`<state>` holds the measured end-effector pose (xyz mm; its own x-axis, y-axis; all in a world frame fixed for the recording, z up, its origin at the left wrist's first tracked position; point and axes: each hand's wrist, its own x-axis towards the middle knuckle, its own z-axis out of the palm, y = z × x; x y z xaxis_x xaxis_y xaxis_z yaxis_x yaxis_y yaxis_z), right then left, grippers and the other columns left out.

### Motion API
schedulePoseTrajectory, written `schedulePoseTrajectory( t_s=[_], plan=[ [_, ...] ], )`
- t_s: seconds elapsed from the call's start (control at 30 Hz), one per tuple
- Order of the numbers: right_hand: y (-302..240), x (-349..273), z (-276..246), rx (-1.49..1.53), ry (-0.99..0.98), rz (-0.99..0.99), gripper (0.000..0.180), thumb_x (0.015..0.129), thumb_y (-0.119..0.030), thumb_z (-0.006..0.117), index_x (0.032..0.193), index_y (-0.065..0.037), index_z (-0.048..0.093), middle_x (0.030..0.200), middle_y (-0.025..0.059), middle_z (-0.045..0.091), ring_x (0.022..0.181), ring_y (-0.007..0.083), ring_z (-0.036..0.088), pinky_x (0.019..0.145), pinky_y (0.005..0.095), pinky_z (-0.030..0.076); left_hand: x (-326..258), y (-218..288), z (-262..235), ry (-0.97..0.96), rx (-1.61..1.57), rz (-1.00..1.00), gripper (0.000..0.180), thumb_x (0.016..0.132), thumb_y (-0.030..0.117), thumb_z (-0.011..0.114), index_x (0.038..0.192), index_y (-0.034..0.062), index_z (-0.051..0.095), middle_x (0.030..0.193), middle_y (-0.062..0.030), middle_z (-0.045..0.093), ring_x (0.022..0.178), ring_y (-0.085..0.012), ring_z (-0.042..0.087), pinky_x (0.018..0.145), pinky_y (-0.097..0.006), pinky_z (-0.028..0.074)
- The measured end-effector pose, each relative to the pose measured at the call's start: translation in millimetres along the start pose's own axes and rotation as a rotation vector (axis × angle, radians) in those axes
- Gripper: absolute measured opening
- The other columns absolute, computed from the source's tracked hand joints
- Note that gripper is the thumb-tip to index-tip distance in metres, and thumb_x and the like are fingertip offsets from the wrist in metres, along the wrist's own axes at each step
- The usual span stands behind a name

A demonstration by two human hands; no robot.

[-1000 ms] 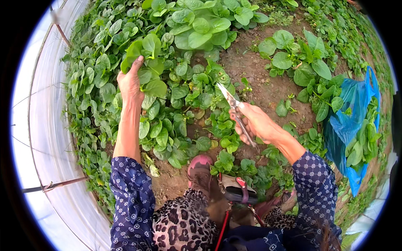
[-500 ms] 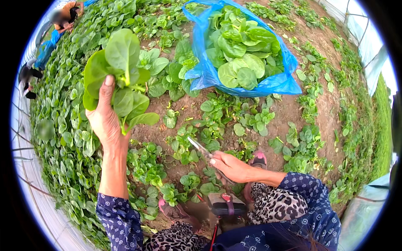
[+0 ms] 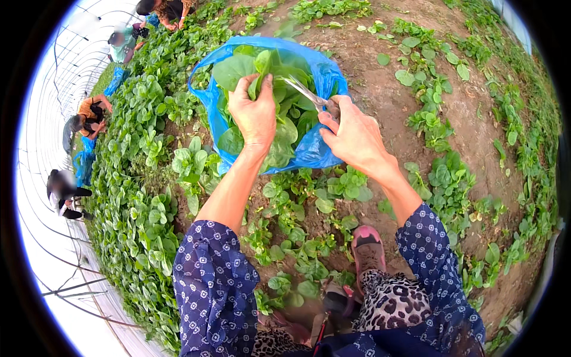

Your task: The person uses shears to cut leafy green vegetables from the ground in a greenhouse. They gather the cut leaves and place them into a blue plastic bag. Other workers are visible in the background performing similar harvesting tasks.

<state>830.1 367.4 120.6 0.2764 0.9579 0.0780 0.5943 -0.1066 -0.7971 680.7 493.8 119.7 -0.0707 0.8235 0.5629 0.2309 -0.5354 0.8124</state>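
My left hand (image 3: pixel 254 113) is closed, pinching a bunch of leafy greens (image 3: pixel 233 71) by its stems over a blue plastic bag (image 3: pixel 324 65). The bag lies wide at the mouth on the ground, with cut leaves (image 3: pixel 282 134) heaped inside. From the right, my right hand (image 3: pixel 355 132) grips a pair of scissors (image 3: pixel 306 92) by the handles. Their metal blades point up and left, close to the fingertips of my left hand. Whether the blades touch a stem cannot be made out.
Low leafy plants (image 3: pixel 143 196) grow thickly on the left, with sparser rows (image 3: pixel 437 178) and bare soil (image 3: pixel 357 65) to the right. Several other people crouch along the far left, one in an orange top (image 3: pixel 89 110). My pink-toed shoe (image 3: pixel 367 250) stands below the bag.
My left hand has moved right with the greens, over the bag. My right hand has risen with the scissors to meet it. The view has shifted, so the bag sits further left.
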Motion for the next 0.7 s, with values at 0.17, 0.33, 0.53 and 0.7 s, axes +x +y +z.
schedulePoseTrajectory(
  t_s=[0.17, 0.33, 0.53, 0.7],
  plan=[
    [15, 15, -5, 0.852, -0.017, 0.214, 0.041, 0.084, -0.006, 0.064, 0.122, 0.000, 0.049, 0.090, 0.0058, 0.061, 0.076, 0.0191, 0.061, 0.072, 0.0338, 0.051, -21, -36, 32, -0.126, 0.195, -0.020, 0.021, 0.079, 0.011, 0.077, 0.096, 0.0013, 0.067, 0.101, -0.0179, 0.061, 0.094, -0.0313, 0.060, 0.084, -0.038, 0.047],
    [-2, 22, -42, 1.648, -0.043, -0.158, 0.038, 0.089, -0.001, 0.061, 0.125, 0.000, 0.049, 0.094, 0.0072, 0.059, 0.079, 0.0147, 0.059, 0.069, 0.0291, 0.049, -36, -48, 74, -0.521, 0.549, 0.160, 0.024, 0.071, 0.013, 0.072, 0.093, 0.0081, 0.067, 0.104, -0.0231, 0.060, 0.086, -0.0423, 0.064, 0.074, -0.049, 0.053],
    [-32, 8, -38, 1.440, -0.151, -0.341, 0.049, 0.091, -0.008, 0.054, 0.136, 0.004, 0.037, 0.085, 0.0042, 0.040, 0.078, 0.0134, 0.041, 0.069, 0.0306, 0.036, -47, -86, 94, -0.725, 0.570, 0.058, 0.027, 0.071, 0.011, 0.065, 0.097, 0.0046, 0.067, 0.109, -0.0270, 0.056, 0.093, -0.0433, 0.063, 0.080, -0.051, 0.053],
    [-26, 11, -34, 1.437, -0.119, -0.303, 0.054, 0.090, -0.008, 0.049, 0.138, 0.008, 0.031, 0.085, 0.0045, 0.035, 0.079, 0.0141, 0.038, 0.070, 0.0295, 0.033, -47, -97, 95, -0.825, 0.619, 0.063, 0.029, 0.071, 0.012, 0.064, 0.097, 0.0023, 0.067, 0.115, -0.0301, 0.054, 0.098, -0.0429, 0.062, 0.087, -0.049, 0.051]
  ],
)
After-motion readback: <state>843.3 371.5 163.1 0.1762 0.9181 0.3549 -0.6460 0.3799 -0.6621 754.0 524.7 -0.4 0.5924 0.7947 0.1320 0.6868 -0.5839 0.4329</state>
